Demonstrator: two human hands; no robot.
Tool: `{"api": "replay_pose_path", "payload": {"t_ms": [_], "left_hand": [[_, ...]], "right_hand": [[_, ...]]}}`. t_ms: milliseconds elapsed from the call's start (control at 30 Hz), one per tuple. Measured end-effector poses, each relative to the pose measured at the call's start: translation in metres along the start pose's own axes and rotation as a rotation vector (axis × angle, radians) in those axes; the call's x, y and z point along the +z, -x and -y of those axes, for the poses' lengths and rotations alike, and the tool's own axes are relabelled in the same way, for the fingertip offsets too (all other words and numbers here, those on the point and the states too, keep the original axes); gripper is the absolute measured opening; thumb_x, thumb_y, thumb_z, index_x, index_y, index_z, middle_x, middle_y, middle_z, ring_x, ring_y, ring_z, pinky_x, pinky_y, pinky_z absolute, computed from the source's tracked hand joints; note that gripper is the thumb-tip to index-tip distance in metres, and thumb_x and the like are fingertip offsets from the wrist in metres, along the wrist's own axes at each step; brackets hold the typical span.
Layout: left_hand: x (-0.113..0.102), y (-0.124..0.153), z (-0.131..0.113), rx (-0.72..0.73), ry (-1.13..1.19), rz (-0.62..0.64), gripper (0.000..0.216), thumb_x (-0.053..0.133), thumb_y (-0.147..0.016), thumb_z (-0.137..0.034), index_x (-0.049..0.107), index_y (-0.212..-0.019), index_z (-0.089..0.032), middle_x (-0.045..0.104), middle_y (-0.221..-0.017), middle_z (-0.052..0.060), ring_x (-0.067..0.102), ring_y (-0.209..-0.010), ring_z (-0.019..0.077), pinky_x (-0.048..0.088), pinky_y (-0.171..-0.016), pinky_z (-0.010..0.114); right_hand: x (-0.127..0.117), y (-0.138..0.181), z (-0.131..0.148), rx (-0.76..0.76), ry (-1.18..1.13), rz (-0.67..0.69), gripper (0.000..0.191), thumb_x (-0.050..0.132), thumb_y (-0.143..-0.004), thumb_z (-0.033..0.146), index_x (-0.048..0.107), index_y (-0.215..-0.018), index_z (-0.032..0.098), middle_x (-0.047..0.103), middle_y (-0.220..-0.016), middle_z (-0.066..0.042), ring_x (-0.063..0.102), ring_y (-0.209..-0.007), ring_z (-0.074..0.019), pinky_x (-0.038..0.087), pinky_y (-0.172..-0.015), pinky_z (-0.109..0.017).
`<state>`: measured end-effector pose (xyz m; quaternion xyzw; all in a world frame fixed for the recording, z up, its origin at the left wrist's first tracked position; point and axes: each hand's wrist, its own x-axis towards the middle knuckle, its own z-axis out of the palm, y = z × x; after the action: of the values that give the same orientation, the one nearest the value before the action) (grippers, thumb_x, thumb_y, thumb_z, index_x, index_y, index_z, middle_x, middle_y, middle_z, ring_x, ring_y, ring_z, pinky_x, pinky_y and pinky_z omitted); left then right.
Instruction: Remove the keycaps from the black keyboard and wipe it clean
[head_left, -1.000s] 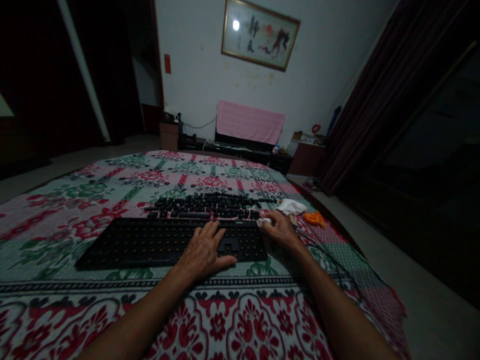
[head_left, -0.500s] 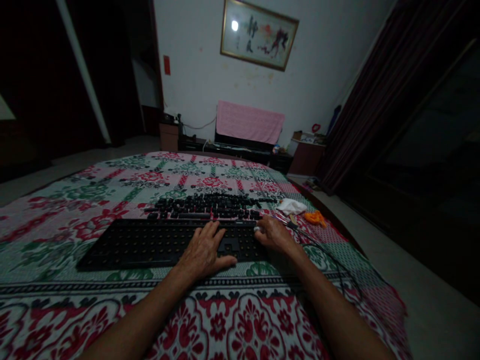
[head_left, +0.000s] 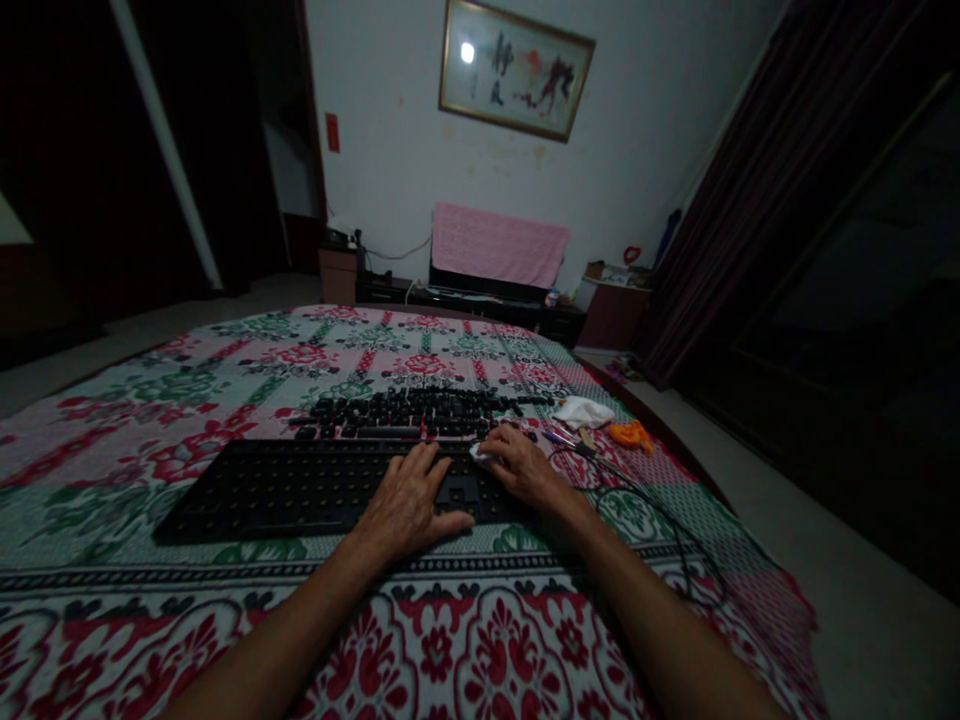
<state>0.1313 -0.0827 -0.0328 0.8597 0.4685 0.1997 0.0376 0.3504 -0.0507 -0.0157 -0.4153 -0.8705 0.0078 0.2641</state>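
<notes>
A black keyboard (head_left: 277,487) with its keycaps off lies across the patterned cloth. My left hand (head_left: 409,500) rests on its right-middle part, palm down, fingers stretched and thumb out to the right. Over the keyboard's upper right end, my right hand (head_left: 521,465) pinches a small white tissue (head_left: 477,453) against the surface; most of the tissue is hidden by the fingers. Behind the keyboard, many loose black keycaps (head_left: 427,405) lie in rough rows.
Right of the keycaps are a crumpled white tissue or cloth (head_left: 583,412), an orange cloth (head_left: 631,435), a slim purple-ended tool (head_left: 559,439) and a black cable (head_left: 660,500). The patterned cloth (head_left: 247,350) covers the whole surface, whose edge curves away at the right.
My right hand has slid left along the keyboard's upper edge with the white tissue in its fingers. My left hand has stayed in place.
</notes>
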Motion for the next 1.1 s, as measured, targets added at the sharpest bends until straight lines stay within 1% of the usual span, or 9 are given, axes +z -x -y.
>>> {"api": "replay_pose_path", "payload": {"t_ms": [67, 167, 333, 433, 667, 800, 967, 1100], "left_hand": [[0.0, 0.0, 0.0, 0.0, -0.006, 0.003, 0.078, 0.049, -0.069, -0.067, 0.047, -0.127, -0.016, 0.037, -0.139, 0.016, 0.028, -0.129, 0.0323, 0.024, -0.104, 0.049], [-0.001, 0.0, -0.001, 0.004, -0.014, 0.003, 0.077, 0.049, -0.07, -0.066, 0.047, -0.127, -0.015, 0.037, -0.139, 0.016, 0.029, -0.129, 0.032, 0.025, -0.104, 0.048], [-0.003, 0.0, -0.001, 0.01, -0.014, -0.003, 0.076, 0.05, -0.069, -0.067, 0.048, -0.126, -0.016, 0.038, -0.138, 0.016, 0.031, -0.127, 0.0315, 0.027, -0.103, 0.047], [-0.001, 0.0, -0.001, 0.008, -0.021, -0.004, 0.078, 0.05, -0.068, -0.068, 0.048, -0.126, -0.016, 0.039, -0.138, 0.016, 0.031, -0.128, 0.0321, 0.027, -0.102, 0.047], [0.002, -0.001, 0.001, 0.005, -0.019, -0.001, 0.081, 0.048, -0.069, -0.069, 0.047, -0.127, -0.014, 0.038, -0.138, 0.017, 0.03, -0.128, 0.0333, 0.026, -0.103, 0.049], [-0.001, 0.0, -0.001, 0.004, -0.02, 0.013, 0.08, 0.047, -0.069, -0.069, 0.047, -0.127, -0.014, 0.038, -0.138, 0.017, 0.031, -0.128, 0.0325, 0.026, -0.103, 0.048], [-0.001, 0.0, -0.001, -0.008, -0.024, 0.017, 0.082, 0.046, -0.07, -0.07, 0.045, -0.128, -0.013, 0.036, -0.14, 0.017, 0.028, -0.13, 0.0332, 0.025, -0.104, 0.049], [0.0, 0.0, 0.0, -0.008, -0.02, 0.018, 0.081, 0.046, -0.069, -0.07, 0.045, -0.129, -0.014, 0.035, -0.14, 0.017, 0.028, -0.13, 0.0333, 0.024, -0.104, 0.049]], "right_hand": [[0.001, -0.002, 0.003, -0.03, 0.069, 0.05, 0.019, 0.049, -0.084, 0.015, 0.062, -0.096, 0.021, 0.054, -0.097, -0.006, 0.049, -0.087, -0.015, 0.04, -0.076, -0.027], [-0.003, -0.002, 0.005, -0.035, 0.135, 0.116, 0.023, 0.05, -0.079, 0.009, 0.062, -0.096, 0.02, 0.052, -0.098, -0.006, 0.048, -0.087, -0.0153, 0.039, -0.077, -0.028], [-0.012, 0.0, 0.011, 0.046, 0.154, 0.18, 0.024, 0.053, -0.072, 0.007, 0.063, -0.091, 0.018, 0.052, -0.094, -0.006, 0.049, -0.087, -0.0162, 0.039, -0.078, -0.028], [-0.013, 0.001, 0.011, 0.086, 0.158, 0.178, 0.024, 0.052, -0.071, 0.007, 0.064, -0.089, 0.018, 0.051, -0.092, -0.006, 0.049, -0.085, -0.0161, 0.04, -0.077, -0.028], [-0.008, 0.003, 0.008, 0.11, 0.138, 0.135, 0.022, 0.052, -0.072, 0.009, 0.064, -0.088, 0.017, 0.051, -0.09, -0.005, 0.05, -0.084, -0.0157, 0.041, -0.075, -0.026], [-0.006, 0.005, 0.006, 0.158, 0.129, 0.11, 0.022, 0.051, -0.072, 0.01, 0.064, -0.089, 0.017, 0.052, -0.088, -0.005, 0.051, -0.08, -0.0148, 0.041, -0.072, -0.025], [-0.005, 0.006, 0.002, 0.241, 0.152, 0.076, 0.022, 0.05, -0.074, 0.013, 0.066, -0.088, 0.017, 0.054, -0.086, -0.006, 0.053, -0.078, -0.0157, 0.04, -0.072, -0.026], [-0.012, 0.004, 0.002, 0.275, 0.162, 0.118, 0.023, 0.049, -0.074, 0.014, 0.067, -0.088, 0.016, 0.056, -0.085, -0.007, 0.054, -0.08, -0.0166, 0.04, -0.073, -0.026]]}}
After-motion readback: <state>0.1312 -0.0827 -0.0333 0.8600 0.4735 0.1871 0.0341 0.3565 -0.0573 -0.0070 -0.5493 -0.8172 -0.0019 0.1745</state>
